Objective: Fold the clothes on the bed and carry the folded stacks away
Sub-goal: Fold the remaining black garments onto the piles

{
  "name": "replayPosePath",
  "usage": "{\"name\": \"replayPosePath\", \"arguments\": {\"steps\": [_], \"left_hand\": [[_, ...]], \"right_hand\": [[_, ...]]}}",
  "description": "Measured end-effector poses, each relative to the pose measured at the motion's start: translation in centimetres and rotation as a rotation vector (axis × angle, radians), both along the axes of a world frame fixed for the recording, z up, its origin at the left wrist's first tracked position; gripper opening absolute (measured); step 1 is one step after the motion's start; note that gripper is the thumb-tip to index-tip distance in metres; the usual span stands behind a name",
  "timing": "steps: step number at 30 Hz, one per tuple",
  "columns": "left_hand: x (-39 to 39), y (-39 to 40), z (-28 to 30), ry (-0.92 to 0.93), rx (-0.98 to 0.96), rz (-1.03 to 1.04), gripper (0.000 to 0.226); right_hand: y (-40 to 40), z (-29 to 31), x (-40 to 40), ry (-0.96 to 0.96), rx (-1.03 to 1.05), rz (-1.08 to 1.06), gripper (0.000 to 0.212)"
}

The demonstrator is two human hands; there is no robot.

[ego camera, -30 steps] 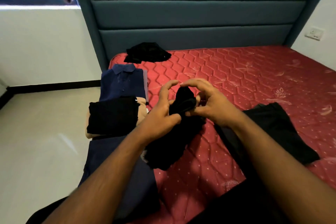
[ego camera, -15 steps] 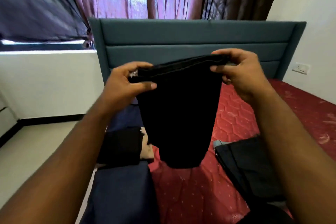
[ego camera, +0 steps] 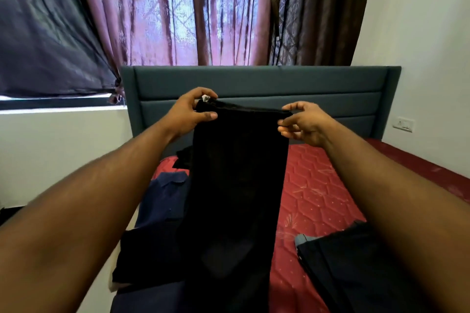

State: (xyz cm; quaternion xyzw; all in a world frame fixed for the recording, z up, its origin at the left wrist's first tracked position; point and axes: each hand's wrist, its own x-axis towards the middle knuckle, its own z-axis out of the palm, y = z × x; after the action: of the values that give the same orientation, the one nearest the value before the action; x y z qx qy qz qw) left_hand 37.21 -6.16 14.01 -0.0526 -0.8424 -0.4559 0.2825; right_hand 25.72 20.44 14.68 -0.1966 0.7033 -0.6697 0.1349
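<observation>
A long black garment hangs in the air in front of me, stretched out by its top edge. My left hand pinches its top left corner, where a small white tag shows. My right hand pinches the top right corner between thumb and fingers. Below lies the red mattress. Along its left edge sit a folded navy shirt and a folded black piece, partly hidden by the hanging garment.
Another dark garment lies on the mattress at the lower right under my right arm. A crumpled black item lies near the teal headboard. Curtains hang behind it, white walls stand at both sides, and a wall socket is at the right.
I have lifted the black garment from the mattress and let it unroll; it now hangs longer and straighter. My hands have moved apart along its top edge, and my view has tilted upward.
</observation>
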Motion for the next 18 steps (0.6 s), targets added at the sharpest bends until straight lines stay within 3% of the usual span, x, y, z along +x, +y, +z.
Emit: {"name": "replayPosePath", "arguments": {"steps": [3,6,10,14,18], "left_hand": [[-1.6,-0.7,2.1,0.071,0.043,-0.041,0.047],[-2.1,-0.2,3.6,0.2,0.025,-0.031,0.037],[-0.8,0.9,1.7,0.304,0.024,-0.057,0.031],[0.6,2.0,-8.0,0.176,-0.043,-0.029,0.032],[3.8,4.3,-22.9,-0.156,-0.228,-0.009,0.034]], "right_hand": [[-0.6,2.1,-1.4,0.129,-0.123,-0.025,0.036],[0.2,3.8,-1.7,0.222,-0.257,-0.016,0.035],[2.7,2.1,-0.6,0.285,-0.254,0.041,0.035],[4.8,-7.5,0.6,0.328,-0.077,0.016,0.04],[6.8,-23.3,2.1,0.305,0.347,0.093,0.043]]}}
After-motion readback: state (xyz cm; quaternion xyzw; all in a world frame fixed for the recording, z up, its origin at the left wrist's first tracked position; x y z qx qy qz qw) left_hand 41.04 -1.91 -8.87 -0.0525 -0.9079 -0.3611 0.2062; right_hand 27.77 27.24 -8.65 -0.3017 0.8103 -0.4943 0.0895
